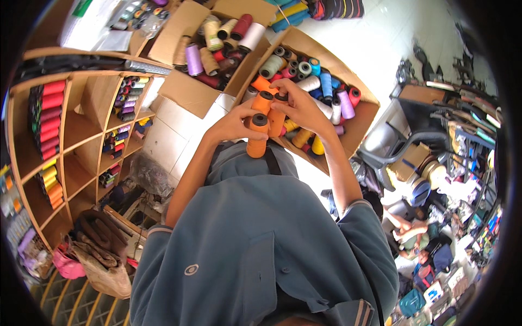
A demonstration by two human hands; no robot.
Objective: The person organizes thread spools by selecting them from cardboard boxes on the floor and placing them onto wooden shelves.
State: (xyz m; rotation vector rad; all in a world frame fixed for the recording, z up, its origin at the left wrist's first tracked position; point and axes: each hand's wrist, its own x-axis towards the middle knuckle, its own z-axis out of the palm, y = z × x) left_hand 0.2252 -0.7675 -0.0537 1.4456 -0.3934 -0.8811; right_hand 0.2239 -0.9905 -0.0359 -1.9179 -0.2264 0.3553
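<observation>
My left hand (235,124) is closed around orange thread spools in front of my body. The nearest orange spool (257,145) stands upright with its dark core end up, and my left thumb lies across it. Just beyond it, a second orange spool (262,105) rests against the left fingers. My right hand (305,108) is closed on a third orange spool (276,120), fingers curled over its top. The three spools are bunched together near the edge of an open cardboard box (365,126) full of mixed spools. My palms are partly hidden.
A second cardboard box (187,92) at the far left holds more spools. Wooden shelving (81,136) with sorted spools stands on the left, with a sack (106,269) below. To the right are a dark chair (418,141) and clutter. Another person (410,236) sits at lower right.
</observation>
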